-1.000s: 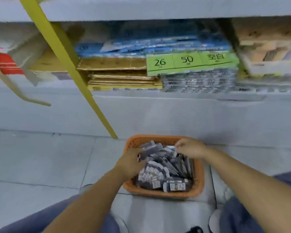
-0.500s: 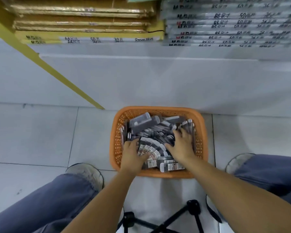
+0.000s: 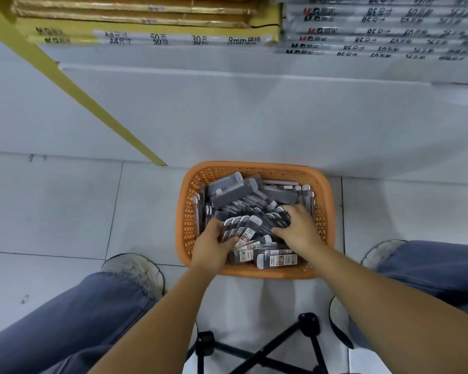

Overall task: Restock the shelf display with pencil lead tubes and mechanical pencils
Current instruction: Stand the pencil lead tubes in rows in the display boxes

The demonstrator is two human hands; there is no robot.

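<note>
An orange plastic basket (image 3: 323,201) stands on the tiled floor against the shelf base. It is heaped with several dark pencil lead tubes (image 3: 235,191) with white caps and labels. Both hands are inside the basket. My left hand (image 3: 211,245) curls its fingers round a fanned bunch of lead tubes (image 3: 245,230) at the near left. My right hand (image 3: 299,229) lies on top of the pile beside that bunch, fingers bent over tubes and touching the bunch's right edge. No mechanical pencils are recognisable.
The white shelf base (image 3: 254,114) rises behind the basket, with yellow paper packs (image 3: 146,25) and grey packs (image 3: 376,28) stacked on the shelf above. A yellow slanted strip (image 3: 92,101) runs down to the floor. My legs, shoes and a black folding stool frame (image 3: 257,346) are near.
The view tipped down from the shelves to the basket. Both hands sank deeper into the pile, and the left hand now holds a fanned bunch of tubes.
</note>
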